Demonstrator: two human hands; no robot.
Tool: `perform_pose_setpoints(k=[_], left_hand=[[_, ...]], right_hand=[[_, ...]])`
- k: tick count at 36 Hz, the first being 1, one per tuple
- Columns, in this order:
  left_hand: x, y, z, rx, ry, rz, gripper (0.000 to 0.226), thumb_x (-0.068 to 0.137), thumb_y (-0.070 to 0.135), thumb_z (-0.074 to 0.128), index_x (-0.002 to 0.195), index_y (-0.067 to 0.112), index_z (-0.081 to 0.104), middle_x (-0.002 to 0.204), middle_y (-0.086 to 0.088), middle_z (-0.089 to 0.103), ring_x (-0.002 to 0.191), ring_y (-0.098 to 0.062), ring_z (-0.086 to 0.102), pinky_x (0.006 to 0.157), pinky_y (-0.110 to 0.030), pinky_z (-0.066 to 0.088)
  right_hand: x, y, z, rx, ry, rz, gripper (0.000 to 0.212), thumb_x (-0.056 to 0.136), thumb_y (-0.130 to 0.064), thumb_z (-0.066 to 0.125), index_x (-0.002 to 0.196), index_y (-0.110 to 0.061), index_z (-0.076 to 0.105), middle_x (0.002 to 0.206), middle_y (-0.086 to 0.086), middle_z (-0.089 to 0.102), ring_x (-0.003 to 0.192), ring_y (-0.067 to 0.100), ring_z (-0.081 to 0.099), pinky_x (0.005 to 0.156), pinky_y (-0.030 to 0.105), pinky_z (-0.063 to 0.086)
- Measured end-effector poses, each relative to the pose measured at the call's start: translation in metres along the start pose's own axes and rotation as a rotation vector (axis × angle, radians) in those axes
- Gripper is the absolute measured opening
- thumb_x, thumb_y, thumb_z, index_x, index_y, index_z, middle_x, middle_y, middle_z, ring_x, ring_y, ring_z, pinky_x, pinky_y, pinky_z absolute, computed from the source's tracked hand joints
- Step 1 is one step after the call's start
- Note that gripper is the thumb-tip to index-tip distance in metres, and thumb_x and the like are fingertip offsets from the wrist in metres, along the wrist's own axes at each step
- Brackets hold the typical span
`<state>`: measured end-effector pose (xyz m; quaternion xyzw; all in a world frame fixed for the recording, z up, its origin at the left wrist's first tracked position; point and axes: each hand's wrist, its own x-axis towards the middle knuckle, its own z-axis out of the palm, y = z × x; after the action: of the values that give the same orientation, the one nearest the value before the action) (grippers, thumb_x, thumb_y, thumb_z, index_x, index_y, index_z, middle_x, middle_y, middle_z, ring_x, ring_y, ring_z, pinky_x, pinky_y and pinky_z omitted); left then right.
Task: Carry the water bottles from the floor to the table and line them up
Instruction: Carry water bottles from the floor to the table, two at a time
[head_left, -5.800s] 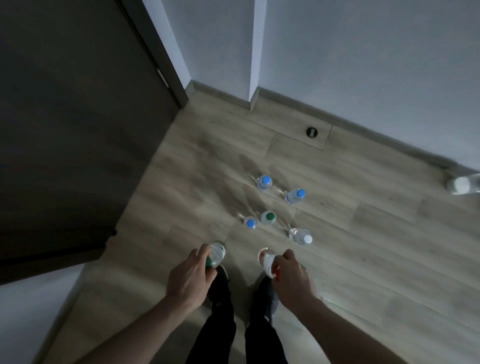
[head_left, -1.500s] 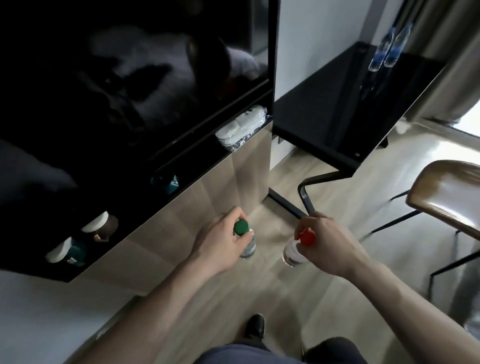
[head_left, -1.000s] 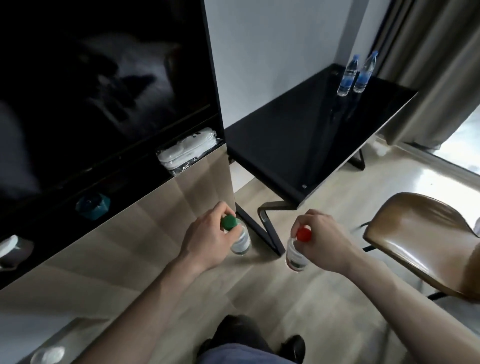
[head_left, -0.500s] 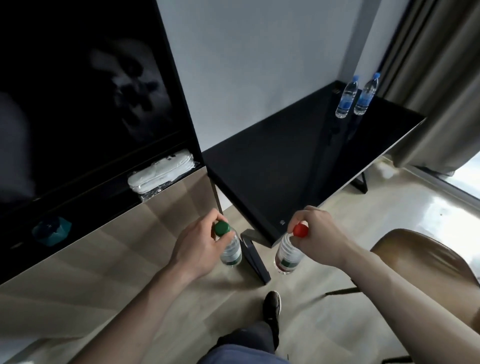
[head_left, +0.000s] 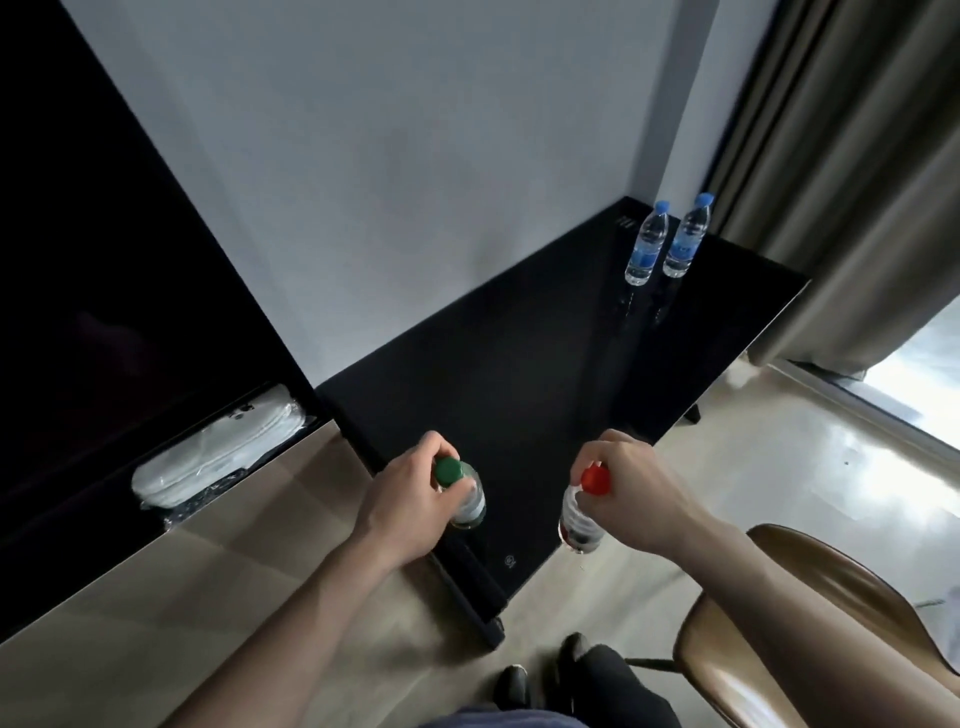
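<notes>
A pale wall (head_left: 395, 171) rises ahead of me, with a dark glossy cabinet (head_left: 104, 249) to my left and grey-brown curtains (head_left: 852, 171) hanging to my right. Daylight comes in low at the far right and shines off the light wood floor (head_left: 779, 467). A brown leather chair (head_left: 810, 623) stands near my right side.

Both bare forearms reach forward from the bottom of the frame. The left hand (head_left: 410, 506) curls its fingers (head_left: 441, 453) round a bottle neck; the right hand (head_left: 631, 496) pinches another's neck.
</notes>
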<state>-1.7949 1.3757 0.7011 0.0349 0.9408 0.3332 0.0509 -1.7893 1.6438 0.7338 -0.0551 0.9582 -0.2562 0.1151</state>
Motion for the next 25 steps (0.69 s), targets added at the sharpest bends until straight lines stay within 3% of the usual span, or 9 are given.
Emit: perform_pose_setpoints(k=[9, 13, 18, 25], left_hand=[[0.059, 0.015, 0.029, -0.005, 0.031, -0.098, 0.022, 0.086, 0.042, 0.069, 0.089, 0.036, 0.048, 0.076, 0.014, 0.06, 0.067, -0.005, 0.059, 0.063, -0.035, 0.052], [0.083, 0.02, 0.048, 0.021, 0.048, -0.164, 0.022, 0.088, 0.044, 0.068, 0.089, 0.039, 0.047, 0.076, 0.016, 0.059, 0.068, -0.002, 0.058, 0.056, -0.024, 0.043], [0.119, 0.037, 0.068, 0.059, 0.073, -0.285, 0.02, 0.088, 0.045, 0.067, 0.093, 0.038, 0.049, 0.083, 0.019, 0.061, 0.073, 0.001, 0.06, 0.061, -0.024, 0.048], [0.167, 0.063, 0.095, 0.029, 0.112, -0.401, 0.019, 0.088, 0.049, 0.065, 0.096, 0.04, 0.051, 0.087, 0.022, 0.061, 0.077, 0.007, 0.059, 0.061, -0.014, 0.042]], right_hand=[[0.092, 0.036, -0.019, -0.054, -0.078, -0.051, 0.015, 0.074, -0.025, 0.058, 0.079, -0.038, 0.064, 0.091, -0.017, 0.054, 0.073, 0.005, 0.059, 0.055, 0.02, 0.04], [0.136, 0.056, -0.019, -0.027, -0.154, -0.104, 0.012, 0.075, -0.029, 0.057, 0.081, -0.036, 0.063, 0.093, -0.017, 0.053, 0.074, 0.006, 0.059, 0.056, 0.019, 0.039], [0.189, 0.089, -0.034, -0.021, -0.263, -0.166, 0.01, 0.079, -0.027, 0.055, 0.082, -0.037, 0.058, 0.094, -0.015, 0.051, 0.076, 0.01, 0.058, 0.06, 0.024, 0.043], [0.253, 0.123, -0.064, -0.046, -0.345, -0.247, 0.011, 0.078, -0.025, 0.053, 0.082, -0.034, 0.058, 0.093, -0.014, 0.048, 0.066, 0.007, 0.052, 0.052, 0.017, 0.031]])
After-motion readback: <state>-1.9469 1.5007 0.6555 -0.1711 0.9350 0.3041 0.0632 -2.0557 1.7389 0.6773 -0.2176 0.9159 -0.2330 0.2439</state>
